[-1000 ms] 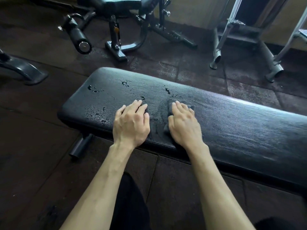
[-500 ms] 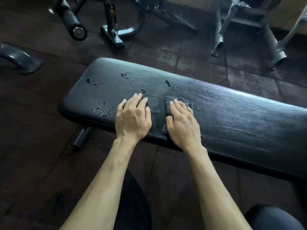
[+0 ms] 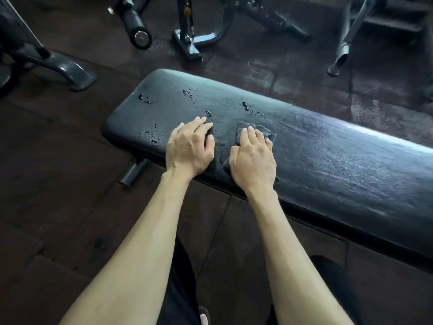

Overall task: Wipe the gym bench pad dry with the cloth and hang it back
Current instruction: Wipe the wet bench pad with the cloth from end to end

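— Where is the cloth (image 3: 255, 131)?
— On the bench pad (image 3: 328, 160), by its near edge. The right hand (image 3: 254, 160) lies flat on it, fingers out, pressing down.
— And the left hand (image 3: 189, 151)?
— Flat and open on the pad just beside, holding nothing.
— Anything in the way?
— Water drops (image 3: 150, 137) sit toward the pad's left end. A roller (image 3: 137, 26) and a metal frame (image 3: 192, 41) stand on the floor behind.
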Available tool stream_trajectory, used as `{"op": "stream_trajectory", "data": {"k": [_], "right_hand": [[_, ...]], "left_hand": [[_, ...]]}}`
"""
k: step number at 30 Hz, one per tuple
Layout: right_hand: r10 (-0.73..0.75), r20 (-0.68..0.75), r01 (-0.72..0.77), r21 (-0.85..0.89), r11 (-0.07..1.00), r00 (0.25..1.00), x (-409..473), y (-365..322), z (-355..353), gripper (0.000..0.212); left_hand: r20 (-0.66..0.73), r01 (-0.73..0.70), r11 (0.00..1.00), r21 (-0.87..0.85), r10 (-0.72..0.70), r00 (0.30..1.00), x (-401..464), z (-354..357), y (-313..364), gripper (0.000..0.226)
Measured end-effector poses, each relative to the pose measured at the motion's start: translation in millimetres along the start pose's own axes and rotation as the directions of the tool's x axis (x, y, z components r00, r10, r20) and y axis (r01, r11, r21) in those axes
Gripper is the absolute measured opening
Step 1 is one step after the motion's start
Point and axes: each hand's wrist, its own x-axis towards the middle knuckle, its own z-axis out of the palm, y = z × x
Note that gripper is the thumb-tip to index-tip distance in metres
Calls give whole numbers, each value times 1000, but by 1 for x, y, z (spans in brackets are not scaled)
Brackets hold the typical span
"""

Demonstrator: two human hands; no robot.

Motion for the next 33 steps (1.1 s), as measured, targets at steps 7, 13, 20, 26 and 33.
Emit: {"op": "stream_trajectory", "data": {"k": [7, 13, 20, 26, 33], "right_hand": [[6, 55, -7, 9, 1000, 998, -2, -1, -5, 57], [1, 68, -2, 9, 1000, 998, 2, 0, -4, 61], [39, 22, -40, 59, 997, 999, 5, -5, -4, 48], [194, -15, -193, 75, 978, 981, 3, -29, -7, 38], [280, -40, -277, 79, 958, 959, -6, -81, 4, 47]], "left_hand": [[30, 23, 999, 42, -25, 999, -5, -4, 7, 42], [18, 23, 1000, 20, -23, 1000, -4, -6, 5, 40], [15, -7, 1000, -3, 7, 1000, -3, 1, -2, 38], [95, -123, 991, -58, 128, 987, 16, -16, -20, 34], [124, -218, 974, -66, 225, 967, 37, -25, -76, 36]]}}
